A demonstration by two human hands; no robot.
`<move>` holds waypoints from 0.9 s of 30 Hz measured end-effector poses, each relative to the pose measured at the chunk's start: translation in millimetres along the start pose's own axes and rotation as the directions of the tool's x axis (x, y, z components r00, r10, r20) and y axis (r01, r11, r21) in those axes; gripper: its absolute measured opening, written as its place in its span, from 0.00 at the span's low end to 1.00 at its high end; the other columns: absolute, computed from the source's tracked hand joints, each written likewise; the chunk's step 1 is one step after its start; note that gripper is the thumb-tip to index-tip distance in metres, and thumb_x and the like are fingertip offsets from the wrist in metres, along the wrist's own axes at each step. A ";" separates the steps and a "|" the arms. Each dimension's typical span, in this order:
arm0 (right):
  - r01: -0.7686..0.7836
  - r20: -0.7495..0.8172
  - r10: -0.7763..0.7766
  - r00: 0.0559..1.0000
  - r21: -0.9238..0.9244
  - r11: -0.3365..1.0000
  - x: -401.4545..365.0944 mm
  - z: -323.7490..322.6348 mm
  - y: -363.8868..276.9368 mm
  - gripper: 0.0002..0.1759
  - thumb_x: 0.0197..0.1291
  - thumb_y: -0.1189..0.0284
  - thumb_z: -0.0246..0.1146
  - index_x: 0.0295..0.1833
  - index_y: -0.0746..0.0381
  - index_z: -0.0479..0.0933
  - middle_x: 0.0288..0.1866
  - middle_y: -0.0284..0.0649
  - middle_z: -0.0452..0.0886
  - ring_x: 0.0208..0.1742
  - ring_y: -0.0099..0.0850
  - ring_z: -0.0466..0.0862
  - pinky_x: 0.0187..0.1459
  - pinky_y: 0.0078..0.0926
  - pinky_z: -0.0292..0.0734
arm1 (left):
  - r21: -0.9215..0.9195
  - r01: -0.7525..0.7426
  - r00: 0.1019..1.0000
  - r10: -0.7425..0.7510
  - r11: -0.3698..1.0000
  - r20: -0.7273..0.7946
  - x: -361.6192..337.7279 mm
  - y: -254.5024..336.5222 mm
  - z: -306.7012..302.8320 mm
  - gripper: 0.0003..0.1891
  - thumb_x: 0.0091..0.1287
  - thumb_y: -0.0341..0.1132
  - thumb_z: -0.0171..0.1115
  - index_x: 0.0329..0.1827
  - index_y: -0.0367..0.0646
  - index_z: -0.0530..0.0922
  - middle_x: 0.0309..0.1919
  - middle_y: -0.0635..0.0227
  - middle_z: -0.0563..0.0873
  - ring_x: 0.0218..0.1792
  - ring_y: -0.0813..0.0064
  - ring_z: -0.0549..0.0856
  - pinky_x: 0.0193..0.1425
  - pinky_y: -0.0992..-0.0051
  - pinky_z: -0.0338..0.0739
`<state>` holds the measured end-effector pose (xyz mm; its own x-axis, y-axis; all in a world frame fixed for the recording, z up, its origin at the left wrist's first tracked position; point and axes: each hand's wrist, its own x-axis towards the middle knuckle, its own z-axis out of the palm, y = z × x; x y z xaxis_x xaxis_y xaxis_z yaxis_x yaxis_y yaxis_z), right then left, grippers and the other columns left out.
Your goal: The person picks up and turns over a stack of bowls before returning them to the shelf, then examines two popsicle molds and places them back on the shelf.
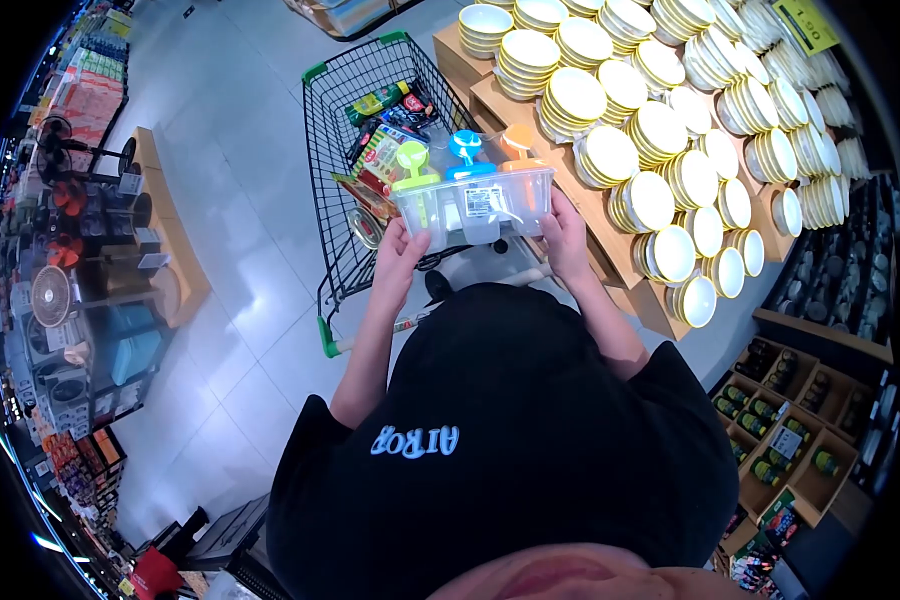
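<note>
- Head view looks from above the dark shirt, forward and down onto the left hand and right hand
- It sits close to the dark shirt, just behind the hands
- It is wide and round-edged, reaching the cart beyond the hands

Clear glossy plastic container – smooth shiny floor – matt black cloth shirt

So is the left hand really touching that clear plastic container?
Touching. The head view shows the left hand closed on the lower left side of the clear plastic container.
</note>
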<state>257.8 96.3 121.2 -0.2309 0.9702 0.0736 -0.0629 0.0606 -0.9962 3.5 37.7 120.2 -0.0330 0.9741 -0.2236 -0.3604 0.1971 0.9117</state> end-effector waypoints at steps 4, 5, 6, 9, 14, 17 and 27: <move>0.128 -0.013 -0.130 0.991 -0.116 0.985 -6.3 -11.9 -17.6 0.32 0.68 0.55 0.57 0.64 0.70 0.67 0.48 0.40 0.81 0.44 0.21 0.79 0.45 0.20 0.74 | -0.007 -0.064 0.996 0.064 0.998 0.058 -8.5 28.5 23.5 0.22 0.66 0.37 0.63 0.57 0.37 0.67 0.51 0.63 0.81 0.52 0.79 0.79 0.59 0.77 0.70; 0.131 -0.016 -0.134 0.991 -0.113 0.985 -7.9 -13.8 -18.8 0.32 0.68 0.54 0.57 0.65 0.71 0.67 0.49 0.41 0.81 0.45 0.21 0.79 0.46 0.20 0.74 | -0.012 -0.072 0.995 0.073 0.997 0.070 -8.5 31.4 26.3 0.22 0.66 0.37 0.63 0.57 0.37 0.67 0.51 0.63 0.81 0.52 0.79 0.79 0.59 0.77 0.70; 0.134 -0.020 -0.137 0.990 -0.108 0.985 -9.1 -15.1 -20.5 0.33 0.68 0.54 0.57 0.65 0.71 0.66 0.49 0.41 0.81 0.45 0.22 0.79 0.46 0.21 0.74 | -0.015 -0.080 0.993 0.081 0.997 0.081 -8.1 32.4 28.1 0.21 0.66 0.37 0.63 0.57 0.37 0.67 0.51 0.63 0.81 0.52 0.79 0.79 0.59 0.77 0.70; 0.112 -0.048 -0.112 0.992 -0.004 0.994 -10.0 -10.0 -30.4 0.36 0.67 0.52 0.58 0.66 0.72 0.65 0.51 0.41 0.80 0.47 0.23 0.80 0.49 0.21 0.75 | 0.022 -0.084 0.992 0.082 0.996 0.095 -5.4 33.0 27.0 0.22 0.67 0.37 0.63 0.57 0.36 0.67 0.51 0.63 0.81 0.52 0.79 0.79 0.59 0.77 0.70; 0.035 -0.023 -0.034 0.999 0.054 0.998 -10.9 -11.4 -35.5 0.40 0.65 0.49 0.59 0.67 0.73 0.63 0.54 0.43 0.79 0.52 0.25 0.80 0.52 0.22 0.74 | 0.051 -0.061 0.994 0.057 0.997 0.088 -3.7 31.9 25.4 0.23 0.67 0.38 0.63 0.58 0.36 0.67 0.51 0.63 0.81 0.52 0.79 0.79 0.59 0.77 0.71; 0.010 -0.019 -0.009 1.000 0.073 0.997 -11.0 -12.6 -36.6 0.40 0.65 0.49 0.60 0.67 0.73 0.63 0.55 0.44 0.79 0.53 0.26 0.79 0.53 0.22 0.74 | 0.066 -0.056 0.993 0.049 0.996 0.105 -1.9 29.6 23.9 0.23 0.67 0.38 0.63 0.59 0.35 0.67 0.52 0.63 0.80 0.53 0.78 0.79 0.60 0.76 0.71; 0.003 -0.040 0.003 0.999 0.155 0.988 -11.2 -15.1 -39.3 0.38 0.66 0.54 0.59 0.67 0.75 0.61 0.58 0.45 0.77 0.56 0.28 0.78 0.56 0.24 0.73 | 0.104 0.004 0.985 -0.021 0.995 0.170 4.0 32.2 23.3 0.27 0.68 0.40 0.61 0.65 0.35 0.64 0.54 0.63 0.79 0.55 0.78 0.78 0.61 0.76 0.70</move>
<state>277.5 86.6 158.9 -0.1923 0.9789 0.0684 -0.2136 0.0263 -0.9766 13.5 50.5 156.7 0.1337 0.9743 -0.1813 -0.2617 0.2112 0.9418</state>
